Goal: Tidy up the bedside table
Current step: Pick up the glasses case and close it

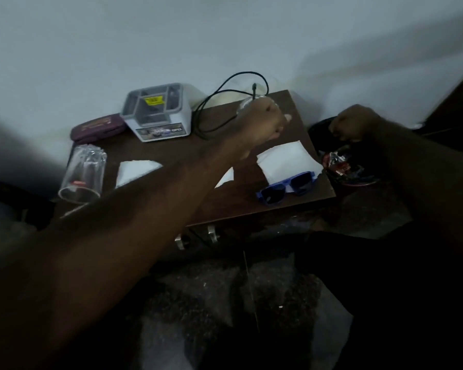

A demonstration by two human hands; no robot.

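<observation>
Dim-lit dark-brown bedside table (171, 153), cluttered; left grip (262, 121) holds clear glass (247, 104).

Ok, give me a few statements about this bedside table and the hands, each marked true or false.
1. The blue plastic sunglasses lie near the front right corner of the dark wooden bedside table. True.
2. The grey and white organiser box sits on the floor. False: it stands at the back of the table.
3. The left hand grips a clear glass with curled fingers. True.
4. The right hand holds the black cable. False: it hovers beyond the table's right edge, above a dark bin.
5. A white paper sheet lies just behind the sunglasses. True.
</observation>
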